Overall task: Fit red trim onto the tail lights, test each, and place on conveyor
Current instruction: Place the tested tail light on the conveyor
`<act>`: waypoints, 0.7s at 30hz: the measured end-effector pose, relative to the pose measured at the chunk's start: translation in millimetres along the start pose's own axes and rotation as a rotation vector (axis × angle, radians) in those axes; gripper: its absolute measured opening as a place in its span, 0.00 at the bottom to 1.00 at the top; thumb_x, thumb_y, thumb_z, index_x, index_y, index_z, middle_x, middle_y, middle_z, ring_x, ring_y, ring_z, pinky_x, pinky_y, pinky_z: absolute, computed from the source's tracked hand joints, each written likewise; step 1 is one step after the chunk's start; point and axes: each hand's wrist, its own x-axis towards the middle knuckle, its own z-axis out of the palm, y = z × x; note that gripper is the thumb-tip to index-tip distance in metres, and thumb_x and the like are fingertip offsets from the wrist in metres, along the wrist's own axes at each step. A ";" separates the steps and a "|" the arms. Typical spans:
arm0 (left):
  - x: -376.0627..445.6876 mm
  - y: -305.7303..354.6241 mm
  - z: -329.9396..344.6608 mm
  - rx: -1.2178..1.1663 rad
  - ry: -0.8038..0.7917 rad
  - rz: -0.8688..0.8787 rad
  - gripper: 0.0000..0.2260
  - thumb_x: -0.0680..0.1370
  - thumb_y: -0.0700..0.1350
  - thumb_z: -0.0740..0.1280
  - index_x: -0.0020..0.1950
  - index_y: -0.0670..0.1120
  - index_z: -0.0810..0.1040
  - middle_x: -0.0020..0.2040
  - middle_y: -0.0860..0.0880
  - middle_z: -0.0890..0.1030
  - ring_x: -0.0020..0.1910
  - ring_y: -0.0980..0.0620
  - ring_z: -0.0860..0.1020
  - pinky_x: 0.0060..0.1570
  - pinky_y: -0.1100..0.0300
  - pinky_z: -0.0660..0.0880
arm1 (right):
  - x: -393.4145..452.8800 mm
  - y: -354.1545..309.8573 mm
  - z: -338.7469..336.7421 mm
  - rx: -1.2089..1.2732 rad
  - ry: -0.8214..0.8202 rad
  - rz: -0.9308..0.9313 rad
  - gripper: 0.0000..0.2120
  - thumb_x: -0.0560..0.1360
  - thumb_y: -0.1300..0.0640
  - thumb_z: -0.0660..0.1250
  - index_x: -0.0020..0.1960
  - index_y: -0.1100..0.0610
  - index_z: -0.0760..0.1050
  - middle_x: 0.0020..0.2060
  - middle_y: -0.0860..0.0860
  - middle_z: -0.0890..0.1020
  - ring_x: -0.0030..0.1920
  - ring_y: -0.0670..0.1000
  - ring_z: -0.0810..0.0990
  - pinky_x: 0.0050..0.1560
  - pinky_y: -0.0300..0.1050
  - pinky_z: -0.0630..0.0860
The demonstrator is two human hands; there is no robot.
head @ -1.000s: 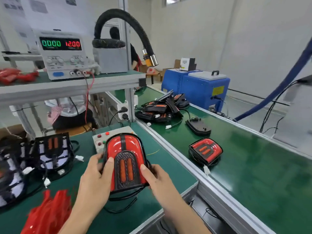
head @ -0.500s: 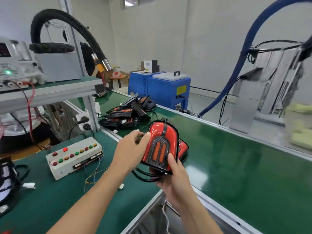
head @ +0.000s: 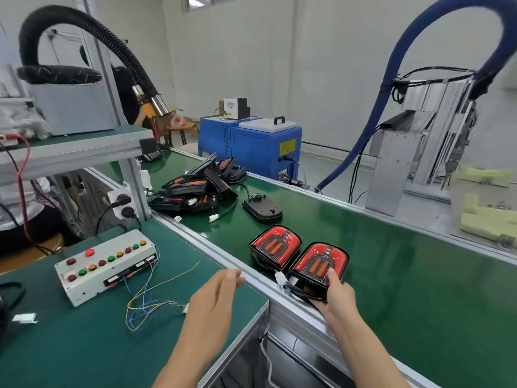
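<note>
Head view: right hand [head: 337, 296], fingers curled round the near edge of a red-lensed tail light in a black housing [head: 319, 266], thumb on its lens; the light sits tilted at the near edge of the green conveyor belt [head: 405, 275], its black wiring bunched beneath. Second red tail light of the same form [head: 274, 246], just beside the first on its far left, lying on the belt, white plug [head: 279, 278] trailing at its near side. Left hand [head: 216, 296], over the green-topped bench [head: 70, 345], fingers straight and loose, holding nothing, slightly blurred. White test box with rows of red, green and yellow buttons [head: 107, 266], on the bench, coloured loose wires [head: 145, 303] running from its front. Pile of black tail-light housings [head: 193, 191], farther along the belt; single black housing face down [head: 261, 210] near it. Blue machine cabinet [head: 251, 144], beyond the belt.
</note>
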 end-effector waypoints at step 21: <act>-28.2 10.2 -41.7 -0.044 0.046 0.037 0.21 0.80 0.65 0.50 0.60 0.61 0.79 0.50 0.58 0.87 0.55 0.62 0.83 0.65 0.51 0.74 | -4.0 -1.7 -0.9 -1.301 0.313 -0.366 0.42 0.77 0.27 0.42 0.61 0.61 0.75 0.60 0.61 0.75 0.45 0.60 0.72 0.46 0.50 0.68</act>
